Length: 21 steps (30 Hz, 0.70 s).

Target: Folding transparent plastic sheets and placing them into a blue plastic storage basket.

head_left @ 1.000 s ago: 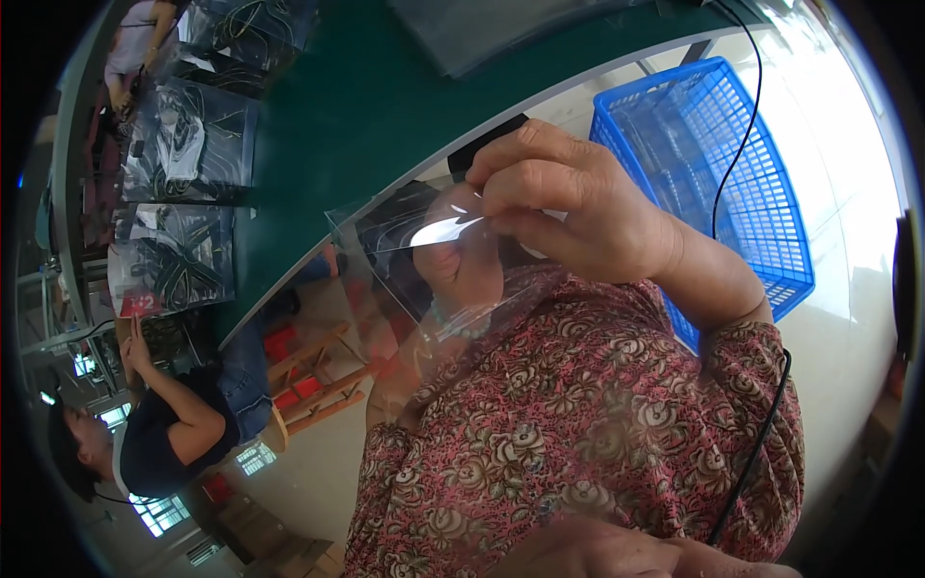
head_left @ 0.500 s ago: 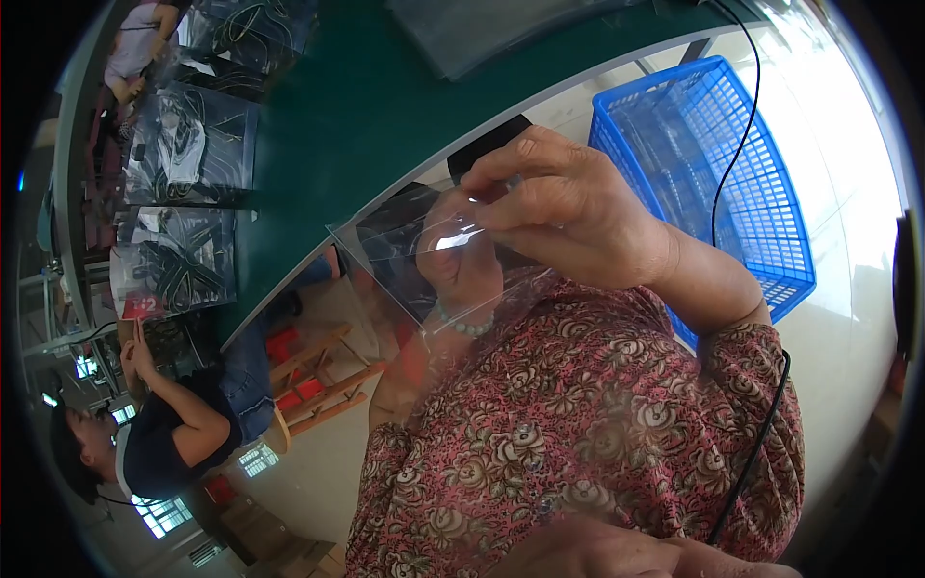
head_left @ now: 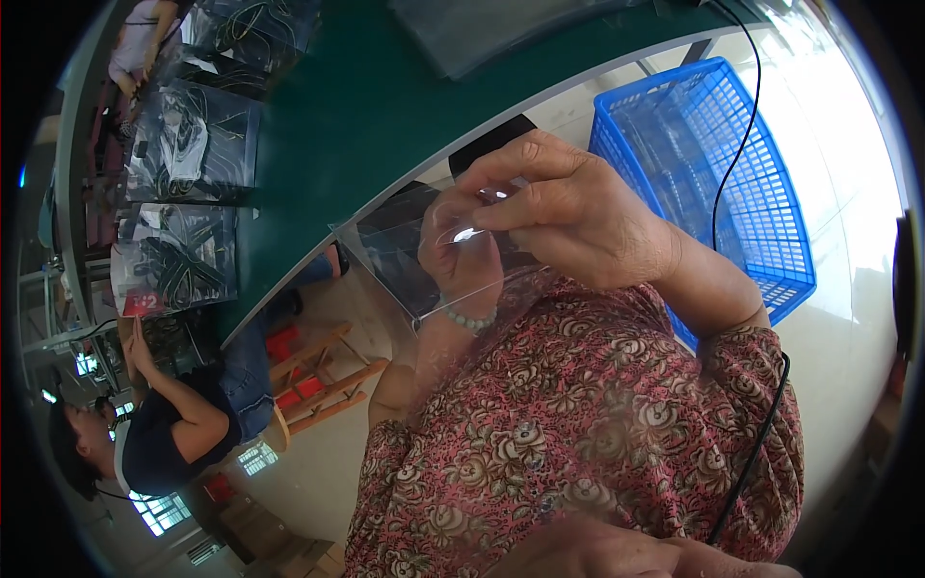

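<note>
**Both hands on a clear plastic bag, held up off the table**

We have both hands raised in front of our chest, working the same clear plastic bag (head_left: 424,255). Our right hand (head_left: 578,217) is closed in a pinch, thumb and forefinger meeting on the bag's upper edge near a small bright glint. Our left hand (head_left: 462,255) sits behind the film, seen through it, fingers curled and gripping the bag from the far side; a pale bead bracelet (head_left: 470,320) rings that wrist. The bag hangs in the air between the hands and touches nothing else.

We judge the bag to be very light, thin and limp, with a slick surface that could slide between fingertips and cling to itself. It looks likely to crease rather than break. The edges and corners seem the best places to take hold, where the two layers can be pinched together or parted.

Beyond the hands lies a dark green table (head_left: 376,106) with a pale rim. On it, well apart from us, sit several clear packets of dark cables (head_left: 178,255), and some clear sheeting near the far edge. A blue plastic basket (head_left: 761,222) with latticed walls stands to our right on a pale floor, and a black cord (head_left: 742,116) trails across it. On our left another person in a dark top (head_left: 159,448) sits at the table beside a wooden stool (head_left: 323,385). The room is brightly lit.
</note>
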Each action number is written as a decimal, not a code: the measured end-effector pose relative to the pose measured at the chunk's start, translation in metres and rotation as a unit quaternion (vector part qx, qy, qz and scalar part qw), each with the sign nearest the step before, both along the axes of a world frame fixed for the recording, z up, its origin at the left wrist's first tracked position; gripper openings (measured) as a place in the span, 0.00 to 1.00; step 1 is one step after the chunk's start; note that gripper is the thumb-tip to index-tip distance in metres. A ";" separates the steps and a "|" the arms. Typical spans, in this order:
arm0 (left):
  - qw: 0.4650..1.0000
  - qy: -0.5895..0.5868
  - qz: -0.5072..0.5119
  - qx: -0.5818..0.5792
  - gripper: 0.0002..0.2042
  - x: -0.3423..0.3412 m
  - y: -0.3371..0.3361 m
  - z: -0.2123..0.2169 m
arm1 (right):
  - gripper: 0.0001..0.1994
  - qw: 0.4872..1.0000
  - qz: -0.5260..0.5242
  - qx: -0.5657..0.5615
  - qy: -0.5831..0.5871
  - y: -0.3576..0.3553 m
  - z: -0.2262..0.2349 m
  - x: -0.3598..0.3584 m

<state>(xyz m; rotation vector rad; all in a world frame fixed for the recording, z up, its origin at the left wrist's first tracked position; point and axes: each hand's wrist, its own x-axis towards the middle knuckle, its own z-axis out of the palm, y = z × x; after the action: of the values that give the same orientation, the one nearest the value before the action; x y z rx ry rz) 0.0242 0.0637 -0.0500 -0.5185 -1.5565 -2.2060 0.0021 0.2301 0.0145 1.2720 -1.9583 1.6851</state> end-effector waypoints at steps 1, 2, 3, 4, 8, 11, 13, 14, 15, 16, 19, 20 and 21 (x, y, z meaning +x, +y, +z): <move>1.000 0.000 0.001 0.000 0.06 -0.002 -0.003 -0.003 | 0.16 1.000 0.001 0.000 0.000 0.001 0.000 0.000; 0.999 0.017 0.005 -0.037 0.05 -0.004 -0.006 -0.005 | 0.16 1.000 0.016 -0.010 -0.013 0.001 -0.002 -0.002; 0.997 0.034 0.010 -0.074 0.04 -0.006 -0.009 -0.005 | 0.15 0.999 0.031 -0.020 -0.026 0.002 -0.003 -0.003; 0.997 0.034 0.009 -0.074 0.04 -0.008 -0.016 -0.002 | 0.15 0.999 0.030 -0.019 -0.027 0.004 -0.005 -0.003; 0.925 0.050 0.089 -0.367 0.04 -0.015 -0.024 0.008 | 0.12 0.994 0.061 -0.057 -0.072 0.009 -0.013 -0.004; 0.944 0.072 0.086 -0.310 0.06 -0.016 -0.016 0.016 | 0.11 0.997 0.052 -0.051 -0.037 0.009 -0.010 -0.005; 0.953 0.119 0.076 -0.268 0.07 -0.015 -0.013 0.017 | 0.10 0.998 0.043 -0.038 -0.009 0.008 -0.005 -0.006; 0.959 0.116 0.070 -0.249 0.07 -0.015 -0.013 0.018 | 0.12 0.998 0.046 -0.035 -0.019 0.008 -0.004 -0.006; 0.965 0.113 0.065 -0.229 0.07 -0.014 -0.013 0.018 | 0.14 0.998 0.049 -0.033 -0.029 0.007 -0.003 -0.006; 0.965 0.113 0.063 -0.228 0.07 -0.013 -0.014 0.019 | 0.14 0.998 0.048 -0.032 -0.029 0.006 -0.001 -0.005; 0.957 0.103 0.062 -0.265 0.07 -0.011 -0.016 0.021 | 0.18 1.000 0.007 -0.005 -0.011 0.002 0.002 -0.004; 0.965 0.091 0.057 -0.239 0.07 -0.010 -0.015 0.020 | 0.19 1.000 -0.006 -0.007 -0.001 0.000 0.002 -0.003; 0.972 0.079 0.052 -0.213 0.07 -0.010 -0.014 0.019 | 0.20 1.000 -0.018 -0.009 0.008 -0.002 0.002 -0.002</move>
<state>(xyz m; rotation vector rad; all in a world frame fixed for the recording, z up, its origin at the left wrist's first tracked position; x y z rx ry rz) 0.0140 0.0499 -0.0309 -0.7003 -1.9262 -1.7078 0.0000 0.2286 0.0168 1.2319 -1.9401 1.6659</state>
